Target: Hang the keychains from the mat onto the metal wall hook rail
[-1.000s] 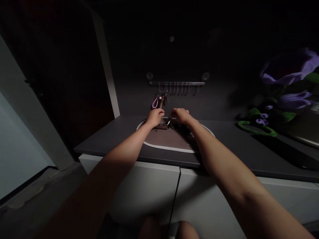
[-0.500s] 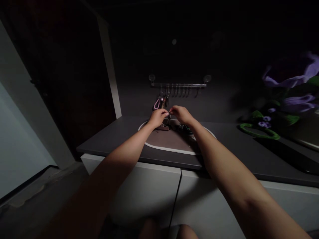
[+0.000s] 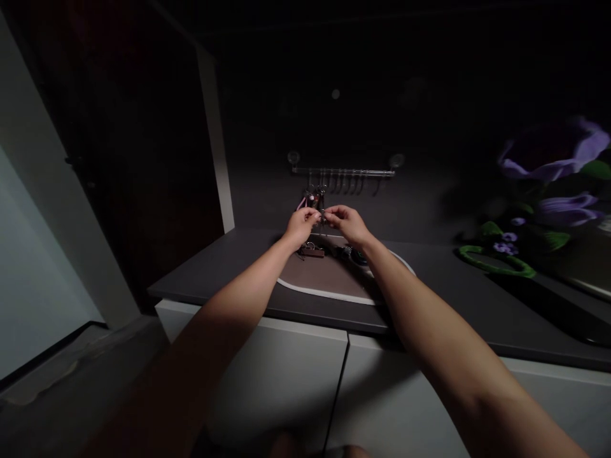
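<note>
My left hand (image 3: 298, 228) is closed in a pinch on a small bunch of keys (image 3: 323, 222), over the brown mat. Facing it, my right hand (image 3: 347, 224) also pinches the keys, fingertips almost meeting the left ones. Part of the bunch is hidden behind my fingers. Just behind, more keys on rings (image 3: 322, 191) hang from the left hooks of a clear rail (image 3: 344, 172), with a pink loop (image 3: 301, 203) among them. Below my hands a dark brown bar-shaped piece with a ring (image 3: 312, 252) lies on the mat.
The brown mat with a white rim (image 3: 329, 283) lies on the dark countertop (image 3: 200, 267). Dark objects (image 3: 351, 254) rest on it near my right wrist. Purple flowers (image 3: 568, 210) and a green ring-shaped piece (image 3: 496, 261) are at right. White cabinet doors (image 3: 286, 369) stand below.
The whole view has shifted slightly, so the counter and rail sit lower. My hands stay together at the keys; the right fingers have changed their grip a little.
</note>
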A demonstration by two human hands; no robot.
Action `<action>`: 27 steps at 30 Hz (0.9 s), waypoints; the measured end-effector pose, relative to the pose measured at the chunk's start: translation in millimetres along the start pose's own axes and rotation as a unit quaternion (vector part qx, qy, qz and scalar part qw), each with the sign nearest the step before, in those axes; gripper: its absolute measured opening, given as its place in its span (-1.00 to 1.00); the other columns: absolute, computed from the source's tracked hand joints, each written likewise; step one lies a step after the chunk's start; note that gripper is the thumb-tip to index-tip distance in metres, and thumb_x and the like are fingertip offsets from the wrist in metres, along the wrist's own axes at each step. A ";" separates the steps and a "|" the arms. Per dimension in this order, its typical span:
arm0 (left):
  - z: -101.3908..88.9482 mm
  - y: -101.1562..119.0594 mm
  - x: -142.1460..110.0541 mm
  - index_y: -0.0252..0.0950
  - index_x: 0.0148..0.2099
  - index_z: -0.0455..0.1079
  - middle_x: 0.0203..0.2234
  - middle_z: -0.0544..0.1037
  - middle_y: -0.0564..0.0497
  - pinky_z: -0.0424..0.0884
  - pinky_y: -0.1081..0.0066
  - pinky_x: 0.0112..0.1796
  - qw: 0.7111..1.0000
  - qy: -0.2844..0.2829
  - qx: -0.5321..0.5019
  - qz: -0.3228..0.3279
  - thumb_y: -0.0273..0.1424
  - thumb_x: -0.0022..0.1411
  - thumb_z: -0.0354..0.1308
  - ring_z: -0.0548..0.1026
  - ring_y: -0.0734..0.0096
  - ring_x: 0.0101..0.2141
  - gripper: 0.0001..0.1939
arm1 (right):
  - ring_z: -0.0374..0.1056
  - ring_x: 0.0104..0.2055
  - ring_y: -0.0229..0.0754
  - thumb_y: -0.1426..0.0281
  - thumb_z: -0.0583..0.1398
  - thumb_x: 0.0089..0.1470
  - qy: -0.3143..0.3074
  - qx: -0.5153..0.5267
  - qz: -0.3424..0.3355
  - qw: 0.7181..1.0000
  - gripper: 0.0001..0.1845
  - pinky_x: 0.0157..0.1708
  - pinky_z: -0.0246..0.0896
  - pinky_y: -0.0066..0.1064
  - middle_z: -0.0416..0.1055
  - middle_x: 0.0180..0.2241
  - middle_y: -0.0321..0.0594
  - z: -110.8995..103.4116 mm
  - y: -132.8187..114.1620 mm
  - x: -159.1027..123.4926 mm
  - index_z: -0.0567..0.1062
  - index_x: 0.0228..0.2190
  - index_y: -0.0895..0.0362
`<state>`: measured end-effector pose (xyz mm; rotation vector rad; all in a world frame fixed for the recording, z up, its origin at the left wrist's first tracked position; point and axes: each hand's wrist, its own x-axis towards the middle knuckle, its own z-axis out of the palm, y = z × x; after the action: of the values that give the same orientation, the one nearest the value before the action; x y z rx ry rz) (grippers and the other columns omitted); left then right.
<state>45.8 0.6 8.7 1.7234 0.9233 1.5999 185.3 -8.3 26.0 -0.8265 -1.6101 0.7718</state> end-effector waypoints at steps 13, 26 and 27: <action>2.6 1.9 -2.3 -0.38 -0.32 0.39 -0.52 0.46 0.03 0.25 0.57 -0.50 0.998 0.025 -0.055 -0.028 -0.39 0.05 0.10 0.35 0.59 -0.52 -0.84 | 0.18 -0.45 -0.39 0.20 0.28 -0.28 0.022 0.085 0.040 0.995 -0.65 -0.42 0.13 -0.52 0.29 -0.51 -0.38 7.5 13.1 -3.6 0.37 -0.48 0.17; 1.1 0.9 -0.7 -0.40 -0.35 0.42 -0.58 0.44 0.04 0.26 0.54 -0.48 0.996 0.085 -0.021 -0.035 -0.44 0.06 0.06 0.33 0.57 -0.55 -0.85 | 0.22 -0.48 -0.38 0.34 0.24 -0.26 0.116 0.154 0.065 0.979 -0.75 -0.41 0.22 -0.45 0.27 -0.53 -0.40 5.2 12.3 8.0 0.29 -0.50 0.15; 0.8 -0.4 0.1 -0.40 -0.37 0.41 -0.59 0.44 0.04 0.26 0.54 -0.47 0.995 0.094 -0.011 -0.034 -0.45 0.06 0.05 0.33 0.57 -0.55 -0.86 | 0.22 -0.49 -0.37 0.37 0.22 -0.24 0.129 0.156 0.069 0.977 -0.79 -0.43 0.23 -0.45 0.27 -0.53 -0.39 3.6 10.2 10.7 0.28 -0.50 0.15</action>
<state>46.6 1.0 8.4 1.5297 1.0373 1.7423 181.4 5.9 22.5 -0.7788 -1.1726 0.9467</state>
